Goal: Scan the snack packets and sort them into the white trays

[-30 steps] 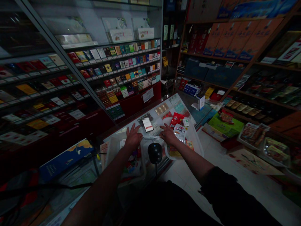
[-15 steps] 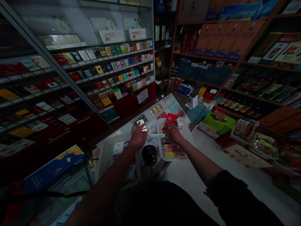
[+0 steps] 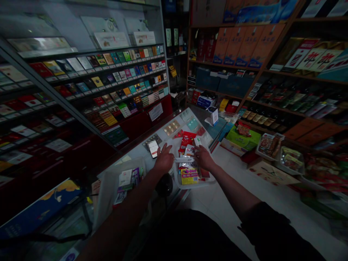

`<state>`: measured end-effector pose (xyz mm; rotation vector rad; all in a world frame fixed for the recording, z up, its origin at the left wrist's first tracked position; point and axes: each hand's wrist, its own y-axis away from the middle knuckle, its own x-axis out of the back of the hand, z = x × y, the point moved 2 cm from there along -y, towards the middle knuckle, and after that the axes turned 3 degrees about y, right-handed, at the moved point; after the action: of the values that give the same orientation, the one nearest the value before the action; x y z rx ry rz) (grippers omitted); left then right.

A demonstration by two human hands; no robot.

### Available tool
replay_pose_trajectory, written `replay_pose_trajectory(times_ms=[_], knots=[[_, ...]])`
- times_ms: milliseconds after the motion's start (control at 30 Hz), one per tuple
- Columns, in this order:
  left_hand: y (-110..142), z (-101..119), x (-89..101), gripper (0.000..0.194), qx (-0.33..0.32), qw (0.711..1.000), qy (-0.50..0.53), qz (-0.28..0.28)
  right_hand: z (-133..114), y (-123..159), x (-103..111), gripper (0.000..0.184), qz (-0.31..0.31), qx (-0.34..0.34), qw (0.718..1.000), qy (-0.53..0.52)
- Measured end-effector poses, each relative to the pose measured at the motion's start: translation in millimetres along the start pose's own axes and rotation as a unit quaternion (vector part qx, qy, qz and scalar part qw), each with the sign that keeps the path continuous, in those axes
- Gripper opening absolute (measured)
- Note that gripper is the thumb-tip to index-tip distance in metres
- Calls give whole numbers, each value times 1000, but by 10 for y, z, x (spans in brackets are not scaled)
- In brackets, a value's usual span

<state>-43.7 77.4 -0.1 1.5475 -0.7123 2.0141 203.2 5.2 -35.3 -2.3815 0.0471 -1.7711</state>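
My left hand rests at the near edge of a white plastic tray, its fingers spread and close to a white strip lying across the tray. My right hand is down among the tray's contents, and its fingers hide what they touch. The tray holds red snack packets and a yellow packet. To the left of my left hand, a phone with a lit screen lies on the glass counter, apart from my fingers.
A black dome-shaped device stands just below my left hand. A translucent plastic bin of small items sits at the counter's near left. Glass cases of cigarette packs fill the left. Wooden shelves of boxes and bottles stand right, above a white tile floor.
My left hand has slid off the phone towards the tray. My right hand has moved deeper among the packets. The whole scene has shifted left in view as my head turned.
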Motion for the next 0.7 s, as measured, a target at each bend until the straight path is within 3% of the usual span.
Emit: replay_pose_trajectory(times_ms=[233,700], knots=[[-140,138,-235,27,-23,999,-25,-31,127,119,-20,25,-68,-48,996,34],[-233,244,-346,26,9,998,-36,-41,117,205,-44,30,-124,-80,986,76]])
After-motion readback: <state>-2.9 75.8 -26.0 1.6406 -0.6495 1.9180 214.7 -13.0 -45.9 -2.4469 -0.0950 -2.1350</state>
